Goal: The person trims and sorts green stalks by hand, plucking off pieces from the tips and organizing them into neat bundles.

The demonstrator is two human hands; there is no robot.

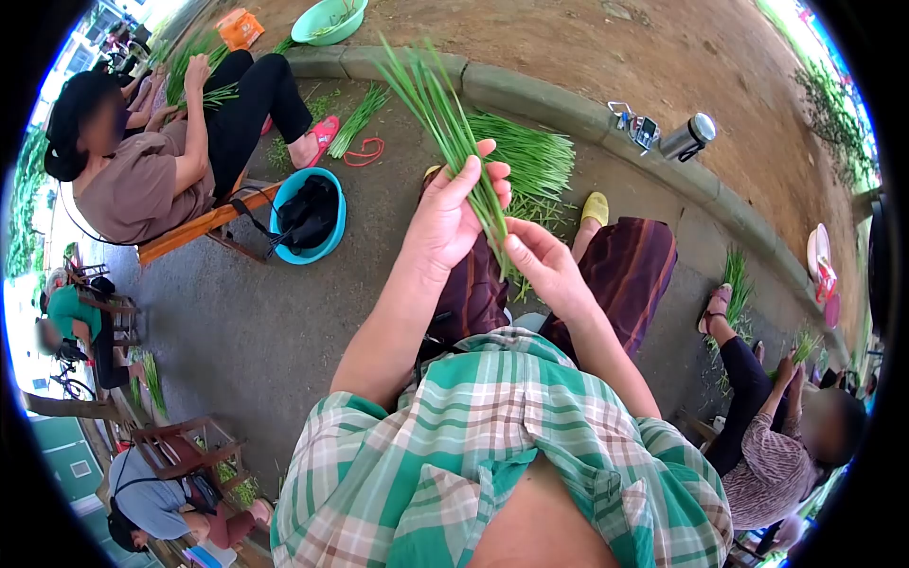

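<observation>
My left hand (454, 204) is closed around a thin bunch of long green stalks (431, 104) that look like chives. Their tips fan out up and to the left, above my lap. At the lower end of the bunch, my right hand (544, 263) pinches the stalk ends between thumb and fingers. Beyond my hands, a large pile of the same stalks (525, 156) lies on the ground against the kerb. Short cut or broken bits (540, 210) are scattered between it and my feet.
A blue basin (322, 237) holding a black bag stands left, beside a seated person (142, 189) handling stalks. A metal flask (689, 137) and a small device (646, 133) rest on the kerb (540, 99). Another seated person (776, 464) is at right; a green basin (327, 24) lies beyond.
</observation>
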